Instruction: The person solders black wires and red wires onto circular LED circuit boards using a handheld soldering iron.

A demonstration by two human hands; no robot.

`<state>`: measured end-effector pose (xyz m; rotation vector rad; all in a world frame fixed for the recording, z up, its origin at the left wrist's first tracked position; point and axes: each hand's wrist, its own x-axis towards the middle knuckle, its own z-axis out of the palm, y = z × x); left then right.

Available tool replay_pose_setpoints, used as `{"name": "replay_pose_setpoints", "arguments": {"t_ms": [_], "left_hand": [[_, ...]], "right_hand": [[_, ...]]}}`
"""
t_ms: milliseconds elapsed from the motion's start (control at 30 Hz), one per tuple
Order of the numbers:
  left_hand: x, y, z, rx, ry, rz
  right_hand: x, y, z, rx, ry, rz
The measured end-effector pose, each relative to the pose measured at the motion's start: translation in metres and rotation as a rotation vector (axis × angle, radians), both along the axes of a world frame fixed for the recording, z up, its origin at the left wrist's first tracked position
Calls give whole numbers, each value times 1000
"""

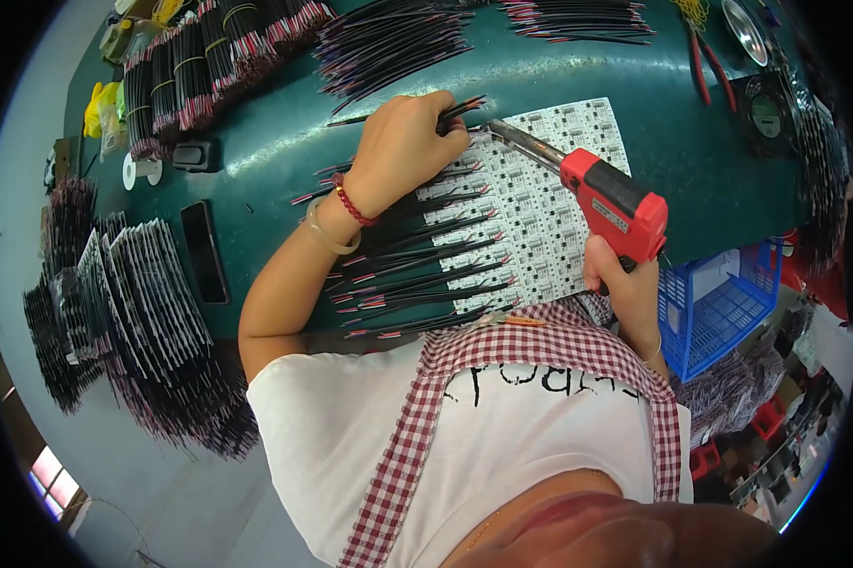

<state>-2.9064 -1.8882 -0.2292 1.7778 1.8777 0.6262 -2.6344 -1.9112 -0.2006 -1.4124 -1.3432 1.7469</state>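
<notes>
My left hand (409, 142) is closed around a few black wires (459, 109) with bare reddish ends, above the far left corner of a white circuit board panel (563, 204). In my right hand (630, 289) is a red and black soldering gun (620, 204), held by its handle. Its metal tip reaches left to the board's edge, close to my left fingers. Several black wires (398, 275) lie in rows along the board's left side, their ends on the board. Whether the tip touches a wire is too small to tell.
Bundled black wires (190, 76) and a loose wire pile (393, 43) lie at the back of the green table (284, 104). A phone (204, 251) and stacked wired boards (152, 284) are at left. Red-handled pliers (712, 71) lie at far right, above a blue crate (720, 308).
</notes>
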Motion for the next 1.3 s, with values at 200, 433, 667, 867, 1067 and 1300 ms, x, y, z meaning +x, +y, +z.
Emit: {"name": "replay_pose_setpoints", "arguments": {"t_ms": [200,433,667,867,1067,1300], "left_hand": [[2,2,0,2,40,-4],[2,2,-3,-2,30,4],[1,1,-3,18,23,-5],[1,1,-5,42,36,-15],[2,1,-5,41,39,-14],[2,2,-5,52,50,-17]], "right_hand": [[0,-2,0,56,-26,0],[1,-1,-3,50,-18,1],[5,-2,-10,113,-51,35],[5,-4,-6,126,-66,35],[4,-2,-3,54,-77,2],[4,-3,-10,118,-80,32]]}}
